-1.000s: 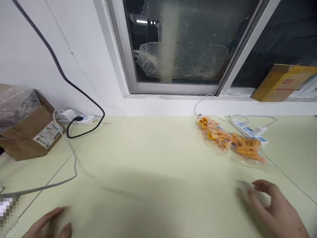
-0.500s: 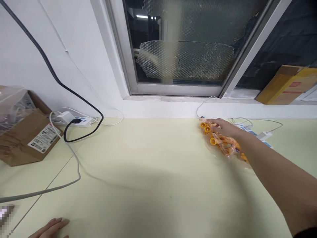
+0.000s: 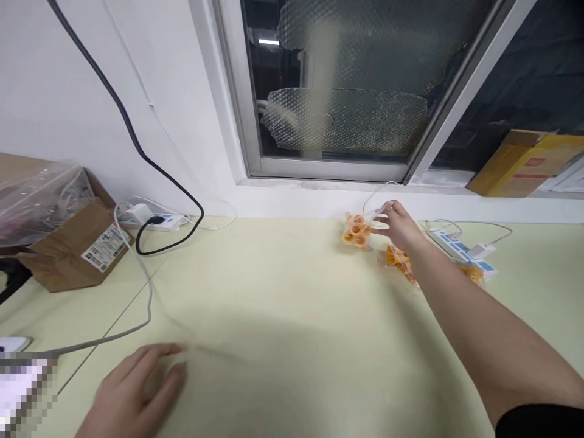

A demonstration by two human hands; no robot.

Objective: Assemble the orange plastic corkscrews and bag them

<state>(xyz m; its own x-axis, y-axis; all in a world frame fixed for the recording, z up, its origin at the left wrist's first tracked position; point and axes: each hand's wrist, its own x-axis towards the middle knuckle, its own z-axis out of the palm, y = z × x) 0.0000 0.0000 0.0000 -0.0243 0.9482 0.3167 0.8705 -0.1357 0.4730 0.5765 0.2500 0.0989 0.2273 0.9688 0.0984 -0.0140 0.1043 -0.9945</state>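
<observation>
By the back edge of the pale green table, my right hand pinches the clear upper end of a small plastic bag with several yellow-orange tubular parts in it. A second clear bag of yellow-orange parts lies just below my right wrist, partly covered by the forearm. More yellow-orange parts in clear plastic show beyond the forearm. At the lower left, my left hand is over the table, slightly blurred, thumb and fingers apart with nothing between them.
A white power strip with a charger lies behind my right arm. To the left are a brown cardboard box, another power strip, a black cable and a grey cable. A yellow box rests on the windowsill.
My right hand has gripped one bag of orange parts and shifted it slightly left, apart from the others. My left hand has come further into view, rising and moving right. The view has shifted somewhat.
</observation>
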